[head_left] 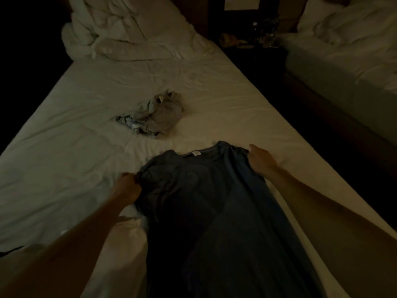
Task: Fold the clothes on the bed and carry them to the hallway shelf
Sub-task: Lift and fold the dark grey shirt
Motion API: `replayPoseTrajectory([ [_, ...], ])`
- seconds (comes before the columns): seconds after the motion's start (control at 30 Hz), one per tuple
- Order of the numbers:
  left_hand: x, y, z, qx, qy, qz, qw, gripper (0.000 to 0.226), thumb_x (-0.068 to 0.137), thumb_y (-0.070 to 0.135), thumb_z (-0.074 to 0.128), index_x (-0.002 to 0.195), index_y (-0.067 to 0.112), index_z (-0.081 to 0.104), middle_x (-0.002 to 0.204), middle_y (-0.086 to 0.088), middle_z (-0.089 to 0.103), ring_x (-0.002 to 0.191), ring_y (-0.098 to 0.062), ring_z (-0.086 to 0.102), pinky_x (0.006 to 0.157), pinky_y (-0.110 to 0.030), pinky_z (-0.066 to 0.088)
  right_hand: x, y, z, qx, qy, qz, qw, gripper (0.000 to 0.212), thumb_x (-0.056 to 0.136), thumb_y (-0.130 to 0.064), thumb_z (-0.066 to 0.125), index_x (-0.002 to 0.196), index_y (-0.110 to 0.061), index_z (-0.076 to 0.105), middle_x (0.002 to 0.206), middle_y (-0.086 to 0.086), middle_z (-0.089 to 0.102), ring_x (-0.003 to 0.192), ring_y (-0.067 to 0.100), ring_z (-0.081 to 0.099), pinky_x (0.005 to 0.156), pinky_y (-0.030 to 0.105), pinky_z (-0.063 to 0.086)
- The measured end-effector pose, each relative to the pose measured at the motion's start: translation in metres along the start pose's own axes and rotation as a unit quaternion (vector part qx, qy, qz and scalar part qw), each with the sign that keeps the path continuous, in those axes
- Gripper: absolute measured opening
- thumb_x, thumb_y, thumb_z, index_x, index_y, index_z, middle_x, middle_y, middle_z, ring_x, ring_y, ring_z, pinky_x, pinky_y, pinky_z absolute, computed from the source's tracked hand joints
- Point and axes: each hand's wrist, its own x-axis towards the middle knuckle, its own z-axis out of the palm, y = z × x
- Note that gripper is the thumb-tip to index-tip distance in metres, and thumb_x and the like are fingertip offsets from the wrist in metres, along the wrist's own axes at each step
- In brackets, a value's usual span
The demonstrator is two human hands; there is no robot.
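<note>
Dark blue-grey cotton T-shirt (214, 201) lies flat on the near part of the white-sheeted bed (64, 147), toward its right edge. Long axis runs from the wearer away up the bed: collar with small white label points to the far end, hem comes toward the camera and drops out of view at the bottom. Slight lean of the collar end to the left.

Left hand (127, 187) at the shirt's left shoulder; its grip is curled, fingers bunching the sleeve fabric in a pinch. That sleeve is rumpled and folded in on itself. Right hand (261, 160) at the right shoulder, fingers gathered on the sleeve edge and holding it; the exact finger hold is hard to read in the dim light. Both forearms bare, reaching in from the bottom corners.

Beyond the collar, apart from the shirt, a crumpled pale grey-and-light-blue garment (150, 119) sits mid-bed. At the far left, a heaped white duvet (103, 33). Right of the bed, a dark gap, then a second white bed (343, 50); between the two at the far end, a dark nightstand (253, 50) with blurred glassware.
</note>
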Motion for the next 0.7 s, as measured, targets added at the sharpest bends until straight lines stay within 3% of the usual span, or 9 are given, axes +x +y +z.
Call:
replayPoseTrajectory([
  [0.03, -0.007, -0.003, -0.002, 0.000, -0.010, 0.007, 1.000, 0.019, 0.087, 0.009, 0.054, 0.088, -0.008, 0.065, 0.103, -0.031, 0.063, 0.097, -0.042, 0.062, 0.080, -0.041, 0.049, -0.007, 0.008, -0.003, -0.001, -0.007, 0.016, 1.000, 0.049, 0.102, -0.028, 0.038, 0.145, -0.005, 0.035, 0.146, 0.019, 0.042, 0.129, 0.035, 0.045, 0.106, 0.038, 0.038],
  [0.1, -0.017, -0.004, -0.007, -0.027, -0.007, 0.011, 1.000, 0.020, 0.089, 0.009, 0.056, 0.093, -0.008, 0.064, 0.101, -0.028, 0.064, 0.099, -0.040, 0.062, 0.079, -0.039, 0.047, -0.014, 0.024, -0.004, -0.002, -0.018, 0.033, 0.999, 0.033, 0.097, -0.024, 0.049, 0.119, -0.001, 0.055, 0.122, 0.020, 0.058, 0.109, 0.033, 0.057, 0.080, 0.032, 0.048],
  [0.17, -0.023, -0.002, -0.015, -0.101, 0.033, -0.016, 0.994, 0.022, 0.093, 0.009, 0.055, 0.099, -0.012, 0.059, 0.100, -0.030, 0.063, 0.097, -0.043, 0.061, 0.079, -0.042, 0.048, -0.020, 0.033, -0.003, 0.011, 0.002, 0.047, 0.999, 0.026, 0.094, -0.029, 0.057, 0.090, -0.003, 0.059, 0.097, 0.017, 0.062, 0.095, 0.034, 0.062, 0.058, 0.027, 0.040],
  [0.27, -0.031, 0.006, -0.042, -0.210, 0.145, -0.069, 0.964, 0.017, 0.092, 0.007, 0.057, 0.094, -0.010, 0.060, 0.094, -0.034, 0.064, 0.088, -0.046, 0.063, 0.078, -0.050, 0.052, -0.027, 0.033, -0.012, 0.058, 0.095, 0.083, 0.990, 0.041, 0.096, -0.037, 0.056, 0.091, 0.003, 0.065, 0.099, 0.024, 0.066, 0.097, 0.039, 0.063, 0.068, 0.029, 0.042],
  [0.37, -0.038, 0.020, -0.079, -0.205, 0.200, -0.090, 0.954, 0.025, 0.090, 0.010, 0.058, 0.081, -0.012, 0.066, 0.086, -0.033, 0.066, 0.083, -0.043, 0.065, 0.076, -0.045, 0.052, -0.031, 0.026, -0.028, 0.117, 0.166, 0.098, 0.974, 0.048, 0.101, -0.038, 0.045, 0.096, 0.005, 0.064, 0.104, 0.028, 0.064, 0.102, 0.042, 0.060, 0.081, 0.038, 0.046],
  [0.47, -0.043, 0.055, -0.102, -0.291, 0.121, -0.110, 0.943, 0.019, 0.089, 0.012, 0.060, 0.093, -0.006, 0.065, 0.096, -0.021, 0.065, 0.089, -0.035, 0.064, 0.083, -0.041, 0.052, -0.031, 0.021, -0.039, 0.131, 0.192, 0.065, 0.970, 0.046, 0.104, -0.037, 0.038, 0.106, 0.006, 0.054, 0.105, 0.031, 0.059, 0.102, 0.044, 0.056, 0.082, 0.045, 0.042],
  [0.53, -0.051, 0.090, -0.102, -0.358, 0.044, -0.122, 0.925, 0.011, 0.089, 0.012, 0.062, 0.083, 0.004, 0.057, 0.085, -0.011, 0.057, 0.070, -0.024, 0.058, 0.078, -0.036, 0.052, -0.037, 0.017, -0.042, 0.128, 0.196, 0.031, 0.972, 0.037, 0.103, -0.036, 0.041, 0.104, 0.000, 0.047, 0.093, 0.023, 0.056, 0.088, 0.039, 0.055, 0.071, 0.044, 0.039],
  [0.6, -0.059, 0.126, -0.091, -0.434, -0.017, -0.123, 0.892, 0.017, 0.090, 0.010, 0.059, 0.075, 0.010, 0.050, 0.074, -0.006, 0.053, 0.060, -0.017, 0.054, 0.065, -0.032, 0.055, -0.043, 0.012, -0.043, 0.130, 0.197, -0.006, 0.972, 0.029, 0.101, -0.035, 0.047, 0.097, -0.006, 0.044, 0.078, 0.009, 0.051, 0.073, 0.031, 0.051, 0.062, 0.039, 0.036],
  [0.7, -0.068, 0.168, -0.066, -0.548, -0.093, -0.111, 0.824, 0.012, 0.095, 0.009, 0.054, 0.086, 0.002, 0.052, 0.069, -0.010, 0.057, 0.063, -0.020, 0.057, 0.052, -0.029, 0.056, -0.048, -0.001, -0.038, 0.143, 0.211, -0.030, 0.967, 0.028, 0.096, -0.034, 0.060, 0.093, -0.008, 0.050, 0.077, 0.004, 0.052, 0.070, 0.024, 0.050, 0.061, 0.033, 0.038],
])
